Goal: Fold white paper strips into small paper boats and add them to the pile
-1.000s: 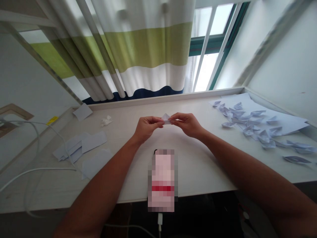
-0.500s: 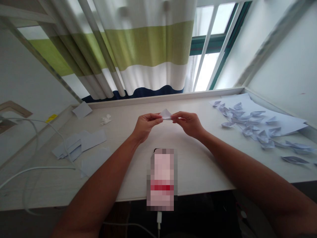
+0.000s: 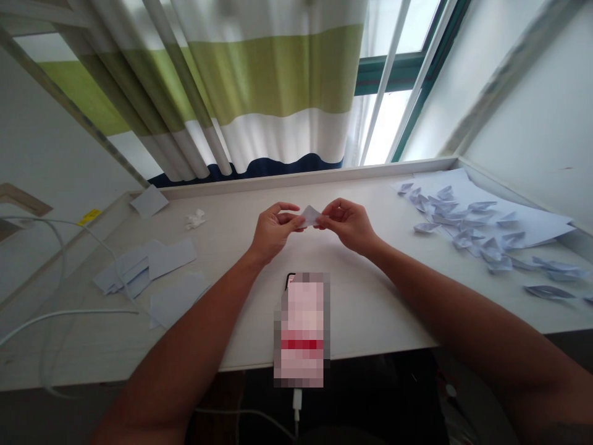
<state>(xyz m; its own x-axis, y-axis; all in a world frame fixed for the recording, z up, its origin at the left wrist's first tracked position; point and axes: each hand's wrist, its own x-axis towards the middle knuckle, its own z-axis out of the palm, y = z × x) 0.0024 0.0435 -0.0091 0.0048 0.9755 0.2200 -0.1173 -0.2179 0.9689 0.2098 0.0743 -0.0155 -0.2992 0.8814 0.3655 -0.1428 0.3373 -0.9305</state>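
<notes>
On the table (image 3: 370, 309), paper boats (image 3: 491, 248) are scattered toward the right edge. Over the middle, a small corner is pinched by the left hand (image 3: 272, 232), the opposite one by the right hand (image 3: 352, 227). Between them, equally near both, the folded paper (image 3: 311, 216) is held, long base running hand to hand, peak away from the near edge.

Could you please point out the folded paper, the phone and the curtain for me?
Folded paper (image 3: 311, 216): head view, middle of its visible face.
Phone (image 3: 303, 321): head view, middle of its blurred screen.
Curtain (image 3: 282, 77): head view, on its green band.
</notes>
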